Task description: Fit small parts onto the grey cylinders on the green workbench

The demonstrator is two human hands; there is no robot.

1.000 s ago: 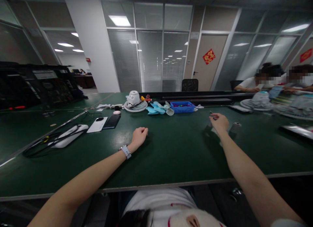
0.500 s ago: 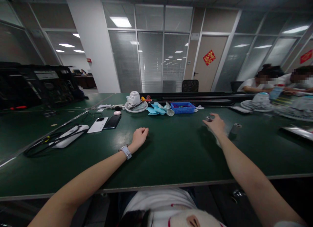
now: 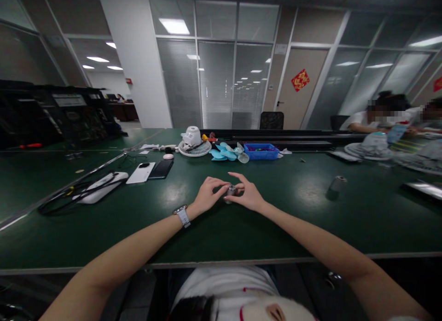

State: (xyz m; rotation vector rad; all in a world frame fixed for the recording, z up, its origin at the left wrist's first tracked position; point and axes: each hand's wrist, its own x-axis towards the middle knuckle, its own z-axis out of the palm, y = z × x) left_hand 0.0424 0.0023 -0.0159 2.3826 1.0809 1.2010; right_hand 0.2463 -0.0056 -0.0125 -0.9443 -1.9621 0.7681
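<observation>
A small grey cylindrical part (image 3: 230, 190) sits between both my hands just above the green table (image 3: 241, 229) at the centre. My left hand (image 3: 207, 195), with a watch on its wrist, pinches the part from the left. From the right, my right hand (image 3: 247, 195) grips the same part with thumb and fingers, the index finger raised. A second small grey cylinder (image 3: 337, 183) stands on the table to the right.
At the back stand a white fan body on its grille (image 3: 193, 142), light blue fan blades (image 3: 226, 153) and a blue bin (image 3: 260, 151). Two phones (image 3: 150, 171) and a white device with cables (image 3: 100, 186) lie left. Other people sit at far right.
My right hand has come from the right side of the table to the centre with the small part. My left hand opened from a loose fist and took hold of the part too.
</observation>
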